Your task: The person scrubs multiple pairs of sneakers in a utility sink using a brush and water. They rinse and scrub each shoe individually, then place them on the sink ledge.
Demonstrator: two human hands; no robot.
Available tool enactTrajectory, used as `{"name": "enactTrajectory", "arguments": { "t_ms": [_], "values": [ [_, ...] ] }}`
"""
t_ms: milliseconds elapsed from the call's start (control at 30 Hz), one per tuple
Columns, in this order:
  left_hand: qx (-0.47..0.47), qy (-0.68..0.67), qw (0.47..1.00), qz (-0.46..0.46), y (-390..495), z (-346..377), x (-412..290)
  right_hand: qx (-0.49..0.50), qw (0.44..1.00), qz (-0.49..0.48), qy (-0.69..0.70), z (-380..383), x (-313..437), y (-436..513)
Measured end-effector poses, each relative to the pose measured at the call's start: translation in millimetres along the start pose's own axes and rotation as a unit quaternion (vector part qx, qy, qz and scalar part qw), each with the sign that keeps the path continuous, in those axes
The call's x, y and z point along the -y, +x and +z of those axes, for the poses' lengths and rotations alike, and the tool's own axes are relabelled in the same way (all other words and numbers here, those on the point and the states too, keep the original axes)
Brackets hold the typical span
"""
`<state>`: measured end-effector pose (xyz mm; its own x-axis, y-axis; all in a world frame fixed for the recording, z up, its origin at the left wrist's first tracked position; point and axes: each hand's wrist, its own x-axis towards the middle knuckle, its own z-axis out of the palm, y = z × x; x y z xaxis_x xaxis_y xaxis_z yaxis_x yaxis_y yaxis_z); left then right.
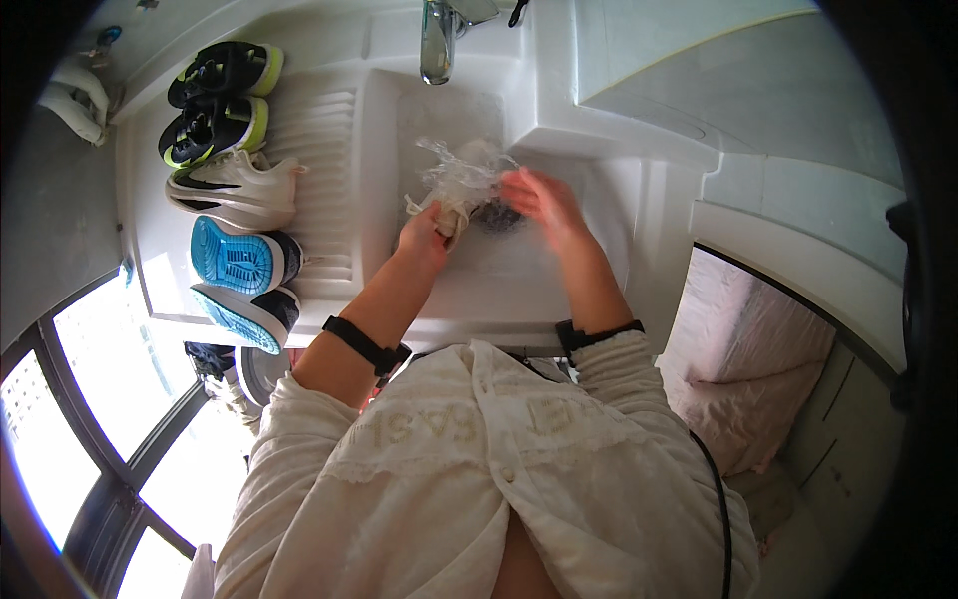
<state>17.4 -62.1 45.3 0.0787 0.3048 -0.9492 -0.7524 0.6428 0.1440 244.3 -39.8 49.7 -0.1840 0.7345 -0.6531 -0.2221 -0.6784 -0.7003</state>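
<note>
My left hand (425,238) grips a cream-coloured shoe (451,217) by its laced part, low in the white sink basin (599,217). Splashing water (460,168) covers much of the shoe and blurs its far end. To the right of the splash is my right hand (542,198), fingers extended and slightly blurred, with nothing seen in it. A dark patch (500,216) shows through the water between the hands; I cannot tell what it is. Above the basin hangs a chrome faucet (436,45).
On the ribbed drainboard (322,187) at left stand black-and-yellow sneakers (217,135), a white sneaker (232,191) and blue-soled sneakers (233,258). A raised wall ledge (636,142) borders the basin at right. Below it is a pink cloth-covered object (741,359). Windows (112,359) lie lower left.
</note>
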Motion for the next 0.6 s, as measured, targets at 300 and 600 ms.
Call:
{"name": "enactTrajectory", "arguments": {
  "t_ms": [300,600],
  "values": [
    [-0.016,0.541,0.827,0.153,-57,3,15,-0.205,0.971,-0.023,-0.123,-54,25,-43],
    [0.063,0.751,0.579,0.312,-53,30,-19,-0.320,0.946,0.027,-0.041,-70,-27,18]
  ]
}}
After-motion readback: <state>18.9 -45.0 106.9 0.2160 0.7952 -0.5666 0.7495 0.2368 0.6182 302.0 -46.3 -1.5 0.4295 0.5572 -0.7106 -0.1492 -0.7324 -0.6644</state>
